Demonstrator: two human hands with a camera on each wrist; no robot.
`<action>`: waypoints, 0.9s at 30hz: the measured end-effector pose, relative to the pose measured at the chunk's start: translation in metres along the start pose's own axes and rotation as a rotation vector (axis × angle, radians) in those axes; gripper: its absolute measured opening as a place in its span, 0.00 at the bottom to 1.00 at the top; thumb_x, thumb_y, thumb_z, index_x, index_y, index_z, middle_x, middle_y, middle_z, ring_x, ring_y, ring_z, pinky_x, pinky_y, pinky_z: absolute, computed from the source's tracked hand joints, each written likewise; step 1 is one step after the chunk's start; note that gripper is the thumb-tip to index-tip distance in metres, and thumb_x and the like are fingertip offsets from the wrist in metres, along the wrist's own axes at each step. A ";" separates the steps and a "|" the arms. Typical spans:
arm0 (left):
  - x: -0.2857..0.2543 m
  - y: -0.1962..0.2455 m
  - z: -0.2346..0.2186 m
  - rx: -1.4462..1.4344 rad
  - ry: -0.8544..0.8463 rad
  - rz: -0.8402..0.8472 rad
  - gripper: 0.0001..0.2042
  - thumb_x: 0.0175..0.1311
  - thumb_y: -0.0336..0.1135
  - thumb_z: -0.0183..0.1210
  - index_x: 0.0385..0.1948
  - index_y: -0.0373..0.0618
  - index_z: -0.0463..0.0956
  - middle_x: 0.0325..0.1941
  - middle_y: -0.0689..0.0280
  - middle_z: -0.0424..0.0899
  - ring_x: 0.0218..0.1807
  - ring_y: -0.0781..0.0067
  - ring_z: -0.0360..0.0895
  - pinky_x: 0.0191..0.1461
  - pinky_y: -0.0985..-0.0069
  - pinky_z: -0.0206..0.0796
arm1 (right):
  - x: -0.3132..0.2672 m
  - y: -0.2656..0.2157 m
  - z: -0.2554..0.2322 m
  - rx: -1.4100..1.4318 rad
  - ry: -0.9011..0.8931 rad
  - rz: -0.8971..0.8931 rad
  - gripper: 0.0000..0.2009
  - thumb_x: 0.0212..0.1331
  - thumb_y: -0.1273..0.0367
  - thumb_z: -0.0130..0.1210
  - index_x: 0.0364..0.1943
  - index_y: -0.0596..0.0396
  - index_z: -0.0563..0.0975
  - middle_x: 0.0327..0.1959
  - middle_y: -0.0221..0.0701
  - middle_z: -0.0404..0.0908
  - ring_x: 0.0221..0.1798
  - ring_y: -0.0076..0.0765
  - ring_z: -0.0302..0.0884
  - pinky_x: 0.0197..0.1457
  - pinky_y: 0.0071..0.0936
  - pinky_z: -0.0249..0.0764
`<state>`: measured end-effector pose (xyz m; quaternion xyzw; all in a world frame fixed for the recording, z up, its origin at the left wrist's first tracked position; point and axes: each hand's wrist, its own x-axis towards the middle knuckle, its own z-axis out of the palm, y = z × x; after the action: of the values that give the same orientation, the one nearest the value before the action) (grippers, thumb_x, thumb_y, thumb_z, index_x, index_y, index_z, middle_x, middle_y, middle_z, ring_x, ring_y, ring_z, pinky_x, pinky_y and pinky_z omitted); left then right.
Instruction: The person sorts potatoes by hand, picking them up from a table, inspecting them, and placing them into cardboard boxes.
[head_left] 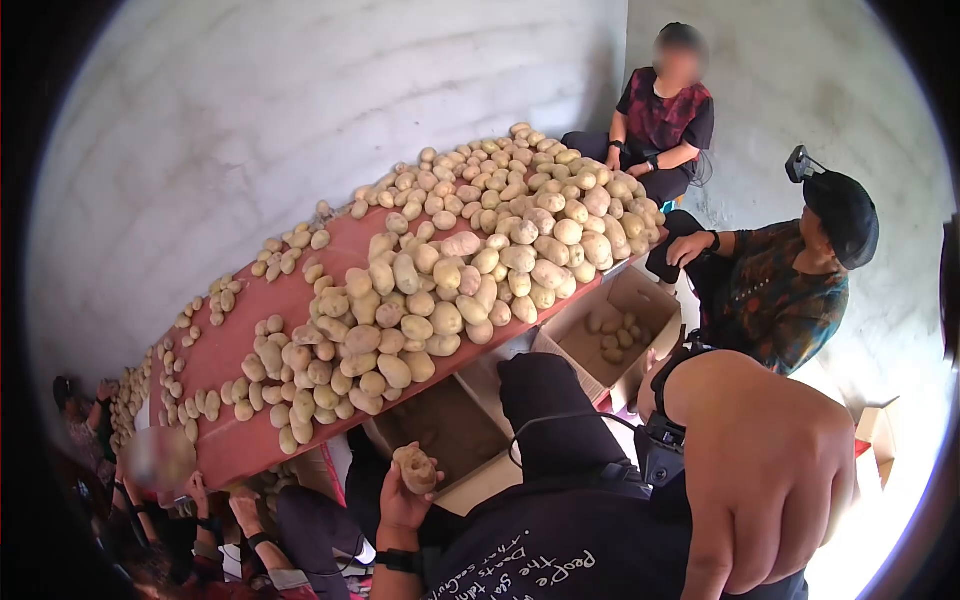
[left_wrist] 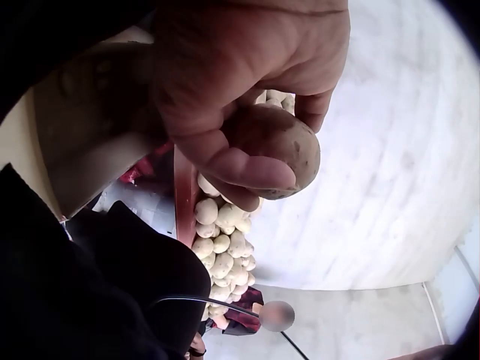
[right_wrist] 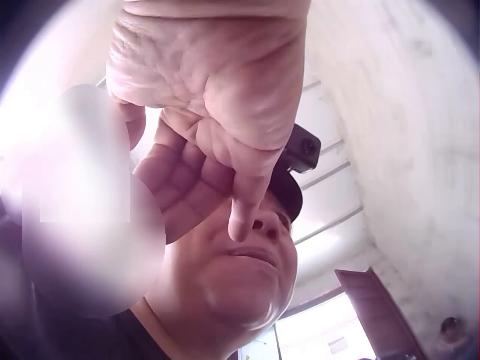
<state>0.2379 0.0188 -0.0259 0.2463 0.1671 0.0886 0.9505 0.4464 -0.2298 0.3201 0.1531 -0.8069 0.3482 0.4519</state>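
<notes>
In the head view my left hand [head_left: 403, 508] grips a potato [head_left: 416, 468] low beside the table edge. The left wrist view shows that hand [left_wrist: 247, 75] with thumb and fingers curled round the potato [left_wrist: 289, 146], whose skin has darker patches. My right hand [head_left: 775, 480] is raised close to the head camera, its back turned to it. Seen from the right wrist, the right hand [right_wrist: 210, 97] has loosely bent fingers and a pointing thumb in front of a face, with nothing held. A large heap of potatoes [head_left: 450, 280] covers much of the red table [head_left: 335, 240].
Below the table edge stand a cardboard box [head_left: 570, 350] with several potatoes inside and a darker box [head_left: 490, 440]. Two people [head_left: 780, 290] sit at the right, others at the lower left. A black cable [head_left: 545, 418] crosses my lap. A wall [head_left: 330, 80] runs behind the table.
</notes>
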 end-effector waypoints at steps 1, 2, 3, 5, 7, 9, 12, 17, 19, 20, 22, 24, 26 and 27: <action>0.000 0.000 0.002 0.002 0.000 0.002 0.25 0.69 0.52 0.47 0.63 0.49 0.60 0.49 0.54 0.78 0.44 0.54 0.81 0.27 0.77 0.71 | 0.002 0.001 0.001 0.005 0.002 -0.003 0.25 0.71 0.65 0.36 0.17 0.64 0.73 0.21 0.41 0.71 0.24 0.41 0.69 0.59 0.62 0.70; -0.001 0.000 0.003 0.005 0.000 0.004 0.25 0.69 0.52 0.47 0.63 0.49 0.60 0.48 0.54 0.78 0.44 0.54 0.81 0.27 0.78 0.71 | 0.003 0.003 0.001 0.010 0.006 -0.006 0.25 0.71 0.65 0.36 0.17 0.64 0.73 0.21 0.41 0.71 0.24 0.41 0.69 0.58 0.62 0.71; -0.001 0.000 0.003 0.000 -0.005 0.004 0.25 0.69 0.52 0.47 0.63 0.49 0.61 0.48 0.54 0.78 0.44 0.54 0.81 0.27 0.77 0.72 | 0.005 0.005 0.003 0.015 0.010 -0.012 0.25 0.71 0.66 0.36 0.17 0.64 0.73 0.21 0.41 0.71 0.24 0.41 0.69 0.58 0.62 0.71; -0.002 0.000 0.001 -0.009 -0.012 0.001 0.25 0.69 0.52 0.47 0.62 0.49 0.61 0.48 0.54 0.78 0.44 0.54 0.81 0.27 0.77 0.72 | 0.006 0.007 0.005 0.025 0.023 -0.026 0.25 0.71 0.66 0.36 0.17 0.64 0.73 0.20 0.41 0.70 0.24 0.41 0.69 0.58 0.62 0.71; -0.004 0.001 0.001 -0.005 0.001 0.012 0.25 0.68 0.52 0.48 0.62 0.49 0.61 0.48 0.54 0.78 0.44 0.54 0.81 0.27 0.77 0.72 | 0.008 0.009 0.005 0.028 0.031 -0.041 0.25 0.71 0.66 0.35 0.17 0.64 0.73 0.20 0.41 0.70 0.24 0.42 0.69 0.58 0.62 0.71; -0.007 0.002 0.000 -0.003 0.010 0.018 0.25 0.68 0.52 0.48 0.62 0.50 0.61 0.48 0.54 0.78 0.43 0.54 0.81 0.27 0.77 0.72 | 0.009 0.011 0.006 0.027 0.040 -0.051 0.25 0.71 0.66 0.35 0.17 0.65 0.73 0.20 0.41 0.71 0.24 0.42 0.70 0.58 0.62 0.71; -0.009 0.003 -0.001 -0.008 0.012 0.028 0.25 0.68 0.53 0.48 0.62 0.50 0.61 0.47 0.54 0.78 0.43 0.54 0.81 0.28 0.77 0.72 | 0.011 0.013 0.006 0.032 0.039 -0.051 0.25 0.71 0.66 0.35 0.17 0.65 0.73 0.21 0.41 0.71 0.24 0.42 0.70 0.58 0.62 0.71; -0.011 0.001 -0.002 -0.024 0.012 0.039 0.25 0.68 0.53 0.48 0.62 0.50 0.61 0.48 0.54 0.78 0.43 0.55 0.81 0.27 0.77 0.72 | 0.015 0.014 0.008 0.034 0.038 -0.050 0.26 0.71 0.66 0.33 0.16 0.65 0.73 0.20 0.42 0.71 0.24 0.43 0.71 0.57 0.62 0.72; -0.010 0.001 -0.003 -0.026 0.008 0.041 0.25 0.68 0.53 0.48 0.62 0.50 0.61 0.48 0.54 0.78 0.43 0.55 0.81 0.27 0.77 0.72 | 0.015 0.014 0.010 0.021 0.057 -0.059 0.26 0.71 0.67 0.33 0.15 0.64 0.73 0.20 0.42 0.71 0.24 0.43 0.71 0.57 0.62 0.72; -0.010 0.001 -0.004 -0.026 0.006 0.043 0.25 0.68 0.53 0.48 0.62 0.50 0.61 0.48 0.54 0.78 0.43 0.55 0.81 0.28 0.77 0.72 | 0.015 0.015 0.010 0.015 0.066 -0.064 0.26 0.71 0.67 0.32 0.15 0.64 0.73 0.20 0.42 0.71 0.24 0.43 0.71 0.57 0.61 0.73; -0.010 0.001 -0.004 -0.037 0.003 0.042 0.25 0.68 0.52 0.47 0.62 0.50 0.61 0.48 0.54 0.78 0.44 0.55 0.81 0.28 0.77 0.73 | 0.015 0.014 0.009 0.021 0.052 -0.053 0.27 0.72 0.66 0.32 0.15 0.64 0.73 0.20 0.42 0.71 0.24 0.43 0.72 0.57 0.62 0.73; -0.010 0.001 -0.003 -0.043 0.001 0.045 0.25 0.69 0.52 0.47 0.62 0.50 0.61 0.48 0.54 0.78 0.44 0.55 0.81 0.28 0.77 0.73 | 0.016 0.014 0.009 0.023 0.044 -0.048 0.27 0.72 0.66 0.32 0.15 0.64 0.73 0.20 0.42 0.71 0.24 0.43 0.72 0.57 0.62 0.73; -0.011 0.001 -0.002 -0.042 0.001 0.046 0.25 0.69 0.52 0.47 0.63 0.50 0.60 0.48 0.54 0.78 0.43 0.55 0.81 0.28 0.77 0.73 | 0.016 0.015 0.009 0.019 0.045 -0.048 0.27 0.72 0.66 0.32 0.15 0.64 0.73 0.20 0.42 0.71 0.25 0.43 0.72 0.56 0.62 0.73; -0.010 0.001 -0.002 -0.040 0.003 0.047 0.25 0.69 0.52 0.47 0.63 0.50 0.60 0.48 0.54 0.78 0.43 0.55 0.81 0.28 0.77 0.73 | 0.016 0.015 0.008 0.010 0.048 -0.054 0.27 0.72 0.66 0.32 0.16 0.64 0.73 0.20 0.42 0.71 0.25 0.43 0.72 0.56 0.62 0.73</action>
<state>0.2272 0.0182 -0.0244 0.2309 0.1608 0.1145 0.9527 0.4238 -0.2238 0.3244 0.1689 -0.7896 0.3434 0.4797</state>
